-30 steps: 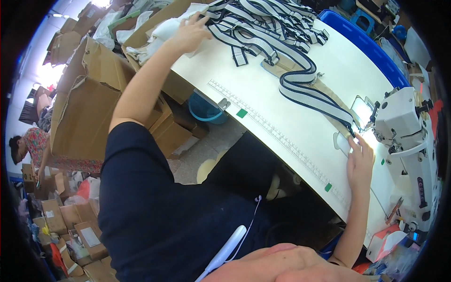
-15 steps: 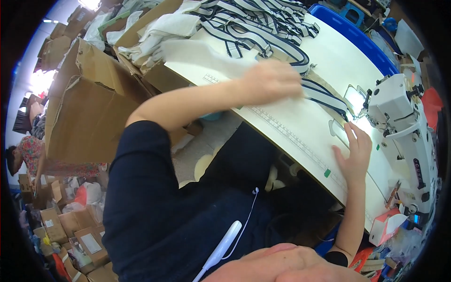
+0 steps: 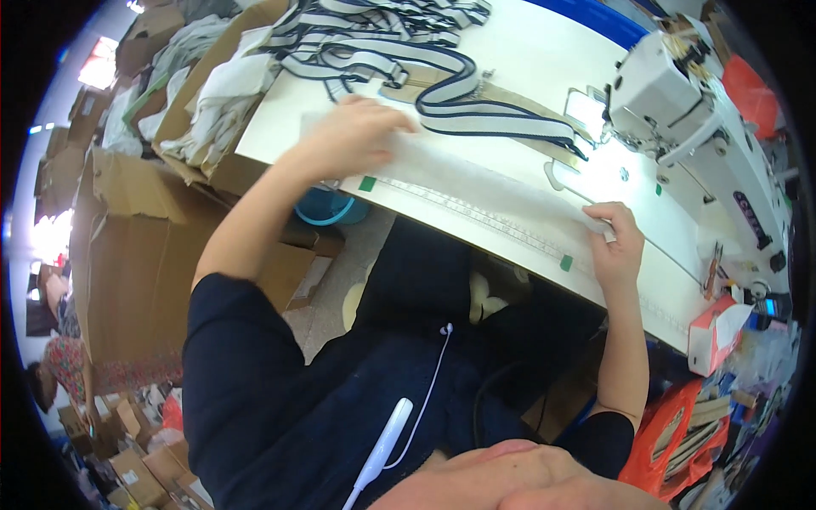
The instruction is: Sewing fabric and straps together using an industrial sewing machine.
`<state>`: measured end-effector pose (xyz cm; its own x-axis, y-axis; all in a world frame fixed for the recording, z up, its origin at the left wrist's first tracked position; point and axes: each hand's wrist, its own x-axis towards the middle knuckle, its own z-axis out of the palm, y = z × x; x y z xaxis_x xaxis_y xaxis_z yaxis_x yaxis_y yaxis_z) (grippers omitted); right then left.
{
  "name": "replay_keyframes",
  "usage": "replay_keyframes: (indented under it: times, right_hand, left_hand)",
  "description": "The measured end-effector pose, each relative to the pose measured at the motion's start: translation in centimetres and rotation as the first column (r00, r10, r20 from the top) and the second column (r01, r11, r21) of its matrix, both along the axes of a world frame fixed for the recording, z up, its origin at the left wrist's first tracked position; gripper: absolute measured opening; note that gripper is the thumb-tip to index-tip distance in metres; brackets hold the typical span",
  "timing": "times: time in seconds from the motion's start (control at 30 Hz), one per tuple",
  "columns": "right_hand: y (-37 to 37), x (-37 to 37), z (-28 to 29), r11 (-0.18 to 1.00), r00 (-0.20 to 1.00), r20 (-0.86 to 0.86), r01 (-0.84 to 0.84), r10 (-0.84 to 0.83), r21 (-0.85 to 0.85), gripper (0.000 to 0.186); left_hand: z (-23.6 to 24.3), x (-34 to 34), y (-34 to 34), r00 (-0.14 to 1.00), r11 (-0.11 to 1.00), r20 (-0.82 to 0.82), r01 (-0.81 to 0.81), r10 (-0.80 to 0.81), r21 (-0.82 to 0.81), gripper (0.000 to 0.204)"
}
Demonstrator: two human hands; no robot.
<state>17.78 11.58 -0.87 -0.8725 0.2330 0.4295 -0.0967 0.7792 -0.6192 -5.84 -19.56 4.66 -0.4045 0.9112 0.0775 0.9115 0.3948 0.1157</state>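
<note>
1. Your left hand (image 3: pixel 353 136) is motion-blurred; you cannot tell how its fingers grip the white strip (image 3: pixel 476 174).
2. Your right hand (image 3: pixel 619 242) covers the strip's end at the table's (image 3: pixel 527 59) near edge.
3. The sewing machine (image 3: pixel 688 110) hides the table's far right corner.
4. The striped webbing (image 3: pixel 399 34) is cut off by the top edge.
</note>
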Motion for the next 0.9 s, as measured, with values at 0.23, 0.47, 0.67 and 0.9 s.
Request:
replay_keyframes:
  times: [0.23, 0.47, 0.67, 0.9]
  right_hand:
    - [1.1, 0.1, 0.5, 0.872, 0.957, -0.222, -0.060, 0.190, 0.486, 0.021]
    - [1.2, -0.4, -1.1, 0.925, 0.989, 0.015, -0.144, 0.148, 0.352, 0.020]
    - [1.7, -0.3, -0.3, 0.980, 0.980, 0.138, -0.159, 0.142, 0.121, 0.018]
    - [1.1, -1.4, 0.1, 0.999, 0.997, 0.063, -0.036, 0.034, 0.029, 0.022]
  left_hand:
    - [-0.3, -1.9, -4.0, 0.896, 0.943, -0.416, -0.012, 0.159, 0.334, 0.015]
    - [2.8, -0.5, -1.0, 0.993, 0.994, 0.082, -0.079, 0.085, -0.075, 0.033]
    - [1.0, -0.7, 12.1, 0.957, 0.967, 0.277, 0.018, -0.090, 0.253, 0.056]
    - [-0.5, -3.8, 18.5, 0.978, 0.939, 0.182, -0.038, 0.106, -0.341, 0.062]
